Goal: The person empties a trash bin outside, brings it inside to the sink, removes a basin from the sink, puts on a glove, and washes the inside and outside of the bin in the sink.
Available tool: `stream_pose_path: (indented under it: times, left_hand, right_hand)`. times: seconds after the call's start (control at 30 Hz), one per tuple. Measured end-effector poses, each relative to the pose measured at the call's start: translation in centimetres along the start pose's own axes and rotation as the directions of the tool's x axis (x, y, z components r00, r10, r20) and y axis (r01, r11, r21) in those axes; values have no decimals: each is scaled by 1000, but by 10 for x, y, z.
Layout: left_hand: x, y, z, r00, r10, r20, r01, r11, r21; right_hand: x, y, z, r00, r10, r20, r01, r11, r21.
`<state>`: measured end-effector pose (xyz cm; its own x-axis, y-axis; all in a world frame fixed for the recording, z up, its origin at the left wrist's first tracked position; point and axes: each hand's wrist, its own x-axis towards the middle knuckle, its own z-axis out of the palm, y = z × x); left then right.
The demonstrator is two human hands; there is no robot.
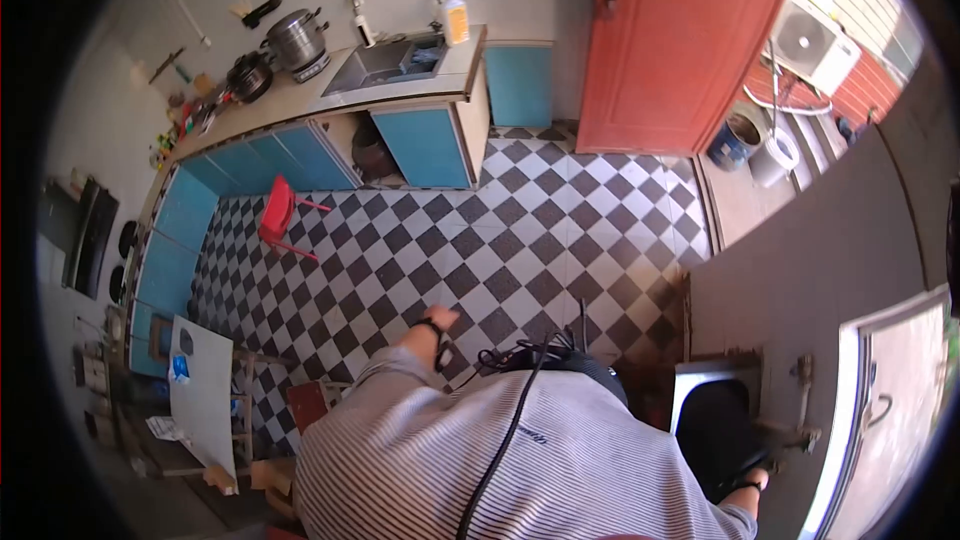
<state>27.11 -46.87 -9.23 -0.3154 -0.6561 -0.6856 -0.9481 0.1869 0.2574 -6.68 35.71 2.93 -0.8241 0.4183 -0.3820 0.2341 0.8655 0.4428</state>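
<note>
My left hand (442, 317) hangs in front of me over the checkered floor (500, 230). Its fingers look loosely extended, with nothing visible in them, and a black band (428, 328) circles the wrist. At the lower right, my right hand (757, 479) is beside a dark black object (718, 430) that lies against a pale-edged frame (690, 380). Whether the hand grips or only touches that object, I cannot tell, since its fingers are small and partly hidden. A black cord (508, 435) runs down my striped shirt to dark cables (530, 352) at my waist.
A red chair (277, 210) stands near the blue cabinets (420, 145). On the counter are a sink (370, 68), a steel pot (298, 38) and a yellow-labelled bottle (455, 20). A red door (680, 50) opens beside buckets (735, 140) outside. A white table (203, 395) is at left.
</note>
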Motion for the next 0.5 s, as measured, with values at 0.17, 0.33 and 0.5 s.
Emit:
stream_pose_path:
  times: [0.17, 0.33, 0.5]
  left_hand:
    - [-17, -169, -21, 948, -54, 314, -208, 644, 736]
    - [-26, -175, -31, 946, -60, 320, -143, 806, 575]
    - [67, -157, 1, 992, 97, 83, -107, 987, 116]
  right_hand:
    - [-49, -101, -36, 577, 808, 122, -534, 260, 805]
    - [-61, -223, -67, 110, 778, 619, 68, -627, 776]
    - [-56, -386, -134, 311, -657, 686, 882, -69, -466]
